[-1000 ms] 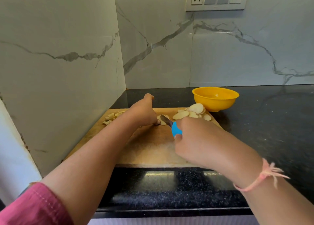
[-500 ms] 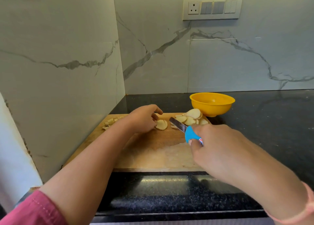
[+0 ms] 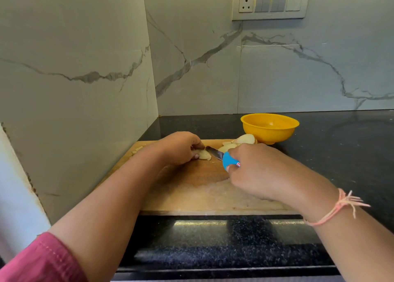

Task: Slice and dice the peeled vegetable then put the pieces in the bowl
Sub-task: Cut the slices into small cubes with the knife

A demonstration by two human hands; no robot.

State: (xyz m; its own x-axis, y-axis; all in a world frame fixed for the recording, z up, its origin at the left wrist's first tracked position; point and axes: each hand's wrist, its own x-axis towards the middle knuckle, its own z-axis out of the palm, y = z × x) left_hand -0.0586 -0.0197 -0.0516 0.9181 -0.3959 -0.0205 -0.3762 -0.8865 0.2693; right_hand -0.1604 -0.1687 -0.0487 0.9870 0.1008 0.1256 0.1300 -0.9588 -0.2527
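While the left hand (image 3: 178, 148) holds one slice (image 3: 204, 154), the right hand (image 3: 257, 172) grips one knife (image 3: 215, 153)

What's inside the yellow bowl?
The yellow bowl shows only bare yellow inside, with no pieces in view. Its near rim hides the lowest near part. The slices lie on the cutting board in front of it.
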